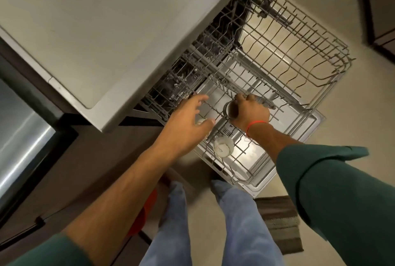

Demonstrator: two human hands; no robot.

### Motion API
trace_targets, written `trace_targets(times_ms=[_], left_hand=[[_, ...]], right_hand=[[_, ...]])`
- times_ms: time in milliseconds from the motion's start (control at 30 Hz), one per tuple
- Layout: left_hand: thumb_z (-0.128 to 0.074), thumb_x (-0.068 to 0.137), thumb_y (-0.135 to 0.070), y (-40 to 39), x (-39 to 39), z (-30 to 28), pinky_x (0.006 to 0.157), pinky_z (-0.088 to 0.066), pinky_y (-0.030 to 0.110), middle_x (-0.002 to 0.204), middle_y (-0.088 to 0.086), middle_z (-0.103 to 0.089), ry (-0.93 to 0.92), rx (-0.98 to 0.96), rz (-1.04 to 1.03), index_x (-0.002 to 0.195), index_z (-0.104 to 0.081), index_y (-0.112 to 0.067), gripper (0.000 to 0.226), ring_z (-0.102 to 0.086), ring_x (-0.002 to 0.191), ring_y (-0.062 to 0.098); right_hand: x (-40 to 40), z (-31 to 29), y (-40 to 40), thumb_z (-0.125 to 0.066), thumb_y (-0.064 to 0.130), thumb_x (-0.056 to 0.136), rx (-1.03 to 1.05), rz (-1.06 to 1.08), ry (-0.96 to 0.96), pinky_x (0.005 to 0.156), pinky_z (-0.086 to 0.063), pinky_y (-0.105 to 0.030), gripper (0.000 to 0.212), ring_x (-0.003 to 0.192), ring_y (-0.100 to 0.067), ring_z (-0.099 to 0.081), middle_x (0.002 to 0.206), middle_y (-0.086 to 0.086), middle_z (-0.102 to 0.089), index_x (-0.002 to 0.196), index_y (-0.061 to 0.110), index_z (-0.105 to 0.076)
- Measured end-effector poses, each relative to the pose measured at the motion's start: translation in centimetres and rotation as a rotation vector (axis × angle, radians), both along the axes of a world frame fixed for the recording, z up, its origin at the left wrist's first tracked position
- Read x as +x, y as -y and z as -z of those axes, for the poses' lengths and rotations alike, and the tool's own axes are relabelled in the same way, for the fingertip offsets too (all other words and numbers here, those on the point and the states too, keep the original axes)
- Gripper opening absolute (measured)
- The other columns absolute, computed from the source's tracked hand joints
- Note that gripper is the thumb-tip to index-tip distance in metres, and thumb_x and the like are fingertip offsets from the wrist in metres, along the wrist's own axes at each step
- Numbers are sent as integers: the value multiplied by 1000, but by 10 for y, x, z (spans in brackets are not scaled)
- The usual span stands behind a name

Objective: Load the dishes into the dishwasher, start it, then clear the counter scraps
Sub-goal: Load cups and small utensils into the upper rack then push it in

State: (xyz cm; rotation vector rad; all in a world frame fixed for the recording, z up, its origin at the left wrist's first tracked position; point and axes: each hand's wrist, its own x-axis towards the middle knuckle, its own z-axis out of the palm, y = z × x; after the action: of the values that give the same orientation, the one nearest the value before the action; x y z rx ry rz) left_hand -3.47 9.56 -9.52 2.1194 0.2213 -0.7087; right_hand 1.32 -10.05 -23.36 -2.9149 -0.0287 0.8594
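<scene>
right hand: curled round steel cup, mouth sideways, setting it among upper rack tines, likely to drain | left hand: fingers spread, holding nothing, over a white cup | placed: white cup marked SISTA in rack corner | lower rack: bare, pulled out over door
</scene>
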Motion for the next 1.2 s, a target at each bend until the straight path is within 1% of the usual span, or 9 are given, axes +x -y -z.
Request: trace_targets(times_ms=[67, 233, 367, 500, 600, 733, 800, 1033, 1200], left_hand=[[-66, 96, -32, -2, 0, 0, 106, -41, 31, 152, -8, -43, -17, -13, -15, 149, -38, -38, 59, -44, 136, 6], [-64, 97, -31, -3, 3, -3, 106, -41, 31, 152, -10, -42, -26, -15, -18, 149, -38, -38, 58, -43, 136, 5], [-65, 96, -31, -5, 4, -11, 108, -42, 32, 151, -9, -44, -8, -30, -21, 148, -40, -37, 58, -44, 135, 5], [-66, 96, -32, -13, 0, -30, 106, -44, 30, 150, -8, -43, 33, -63, -16, 146, -42, -38, 56, -45, 132, 4], [-67, 96, -33, -22, -6, -52, 100, -41, 23, 144, -11, -45, 79, -105, -19, 145, -42, -39, 56, -46, 129, 1], [-68, 94, -35, -47, -16, -92, 102, -44, 23, 140, -11, -48, 188, -154, -59, 145, -44, -37, 56, -49, 127, 0], [-67, 95, -35, -67, -23, -115, 101, -42, 18, 140, -12, -49, 240, -171, -105, 145, -43, -38, 56, -49, 127, -2], [-65, 94, -38, -167, -52, -178, 102, -42, 19, 142, -17, -48, 401, -140, -335, 144, -42, -43, 55, -47, 129, -5], [-66, 96, -32, -256, -84, -198, 102, -42, 20, 141, -11, -50, 473, -75, -525, 144, -44, -37, 53, -49, 127, -2]], right_hand=[[1, 3, -2, -78, 39, 78, -41, -12, 7, 55, -47, -36, 67, 89, -32, -65, 126, -11, -49, 133, 24, -44], [1, 6, -5, -76, 37, 81, -82, -8, -6, 57, -47, -36, 66, 89, -31, -64, 129, -13, -43, 136, 24, -42], [-1, -4, -8, -80, 40, 75, -32, 52, -25, 64, -56, -42, 77, 99, -34, -62, 129, -11, -41, 140, 27, -40], [-1, -44, -15, -77, 44, 78, 156, 188, 32, 81, -58, -51, 82, 112, -36, -59, 138, -12, -39, 147, 28, -35], [-2, -90, -25, -74, 49, 83, 358, 312, 164, 93, -53, -45, 77, 117, -31, -57, 145, -10, -39, 147, 26, -38], [-12, -163, -52, -74, 48, 85, 623, 330, 354, 97, -52, -41, 68, 119, -23, -55, 139, -4, -43, 143, 30, -45], [-19, -201, -75, -75, 43, 85, 719, 302, 408, 100, -51, -37, 64, 120, -19, -54, 137, -3, -44, 141, 31, -47], [-36, -288, -190, -76, 40, 86, 865, 19, 405, 88, -44, -17, 61, 111, -8, -50, 136, 3, -44, 141, 34, -48], [-36, -312, -291, -78, 38, 83, 895, -183, 362, 93, -44, -21, 62, 111, -10, -52, 133, 3, -45, 139, 32, -51]])
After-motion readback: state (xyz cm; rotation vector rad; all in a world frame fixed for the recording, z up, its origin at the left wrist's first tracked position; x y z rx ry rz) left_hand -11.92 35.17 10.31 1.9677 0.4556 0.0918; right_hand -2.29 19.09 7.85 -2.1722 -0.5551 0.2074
